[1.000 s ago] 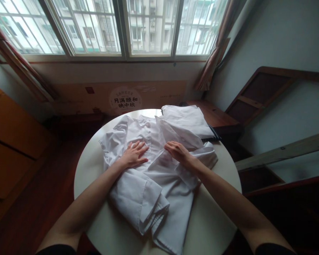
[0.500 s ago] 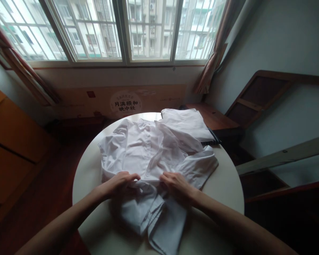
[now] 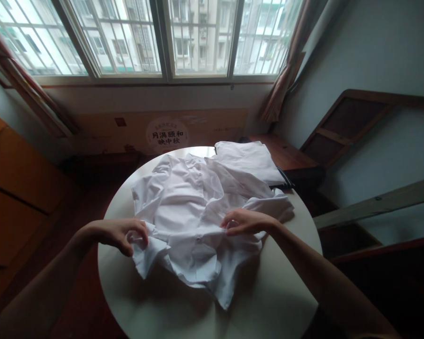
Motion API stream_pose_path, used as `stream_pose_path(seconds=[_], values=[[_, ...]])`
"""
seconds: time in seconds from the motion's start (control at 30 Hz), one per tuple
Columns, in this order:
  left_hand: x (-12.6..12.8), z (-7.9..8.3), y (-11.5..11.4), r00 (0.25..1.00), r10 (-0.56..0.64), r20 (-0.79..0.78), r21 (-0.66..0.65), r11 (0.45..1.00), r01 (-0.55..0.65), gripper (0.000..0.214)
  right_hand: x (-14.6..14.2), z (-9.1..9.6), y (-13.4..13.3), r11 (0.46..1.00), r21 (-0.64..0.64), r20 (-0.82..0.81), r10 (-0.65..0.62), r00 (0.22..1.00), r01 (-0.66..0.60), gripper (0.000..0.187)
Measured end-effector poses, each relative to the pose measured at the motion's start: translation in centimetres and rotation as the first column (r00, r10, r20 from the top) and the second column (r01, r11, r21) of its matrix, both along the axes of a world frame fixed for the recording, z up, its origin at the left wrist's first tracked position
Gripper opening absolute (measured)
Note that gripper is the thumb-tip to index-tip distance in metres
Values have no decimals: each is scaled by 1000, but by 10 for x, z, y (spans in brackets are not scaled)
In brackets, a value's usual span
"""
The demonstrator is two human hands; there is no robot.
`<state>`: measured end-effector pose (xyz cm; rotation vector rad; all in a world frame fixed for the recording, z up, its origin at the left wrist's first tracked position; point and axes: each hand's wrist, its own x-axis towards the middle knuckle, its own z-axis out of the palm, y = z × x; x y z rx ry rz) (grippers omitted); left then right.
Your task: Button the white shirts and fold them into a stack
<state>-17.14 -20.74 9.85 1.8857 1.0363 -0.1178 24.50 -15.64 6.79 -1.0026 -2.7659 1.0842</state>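
Note:
A white button-up shirt (image 3: 178,207) lies spread and creased on the round table, its collar toward the window and its lower edge toward me. My left hand (image 3: 125,233) is closed, fingers curled on a bunched bit of the shirt at its left side. Below those fingers a corner of cloth hangs out. My right hand (image 3: 247,221) pinches the shirt's fabric right of the button line, thumb and fingers pressed together. One sleeve (image 3: 268,202) lies crumpled beyond the right hand.
Behind the shirt, a folded white garment (image 3: 249,162) rests at the table's far right, with something dark and striped (image 3: 285,179) under it. The round cream table (image 3: 127,301) has a curved edge. A wooden cabinet (image 3: 14,207) stands at left, and a barred window (image 3: 198,37) is ahead.
My hands have moved apart, the left one outward to the left with cloth, the right one slightly away and right. The shirt's lower part now lies flatter and wider.

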Motion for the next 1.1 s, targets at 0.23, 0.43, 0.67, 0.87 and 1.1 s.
stream_pose_path(seconds=[0.23,0.43,0.67,0.87,1.1], values=[[56,-10,52,872,447,-197,631,739,-236,65,11,2,35,356,621,-219,-776,591,698,48],[82,-63,83,717,573,-397,785,617,-59,49,48,-32,44,300,730,-14,-892,452,614,27],[71,-74,88,764,575,-294,873,487,-31,39,58,-19,50,27,711,-337,-864,374,703,18],[71,-61,111,633,774,10,936,215,-278,46,65,42,125,-106,558,-597,-740,309,823,23],[106,-63,116,652,758,11,943,210,-260,34,23,25,144,134,561,-485,-747,456,817,40]])
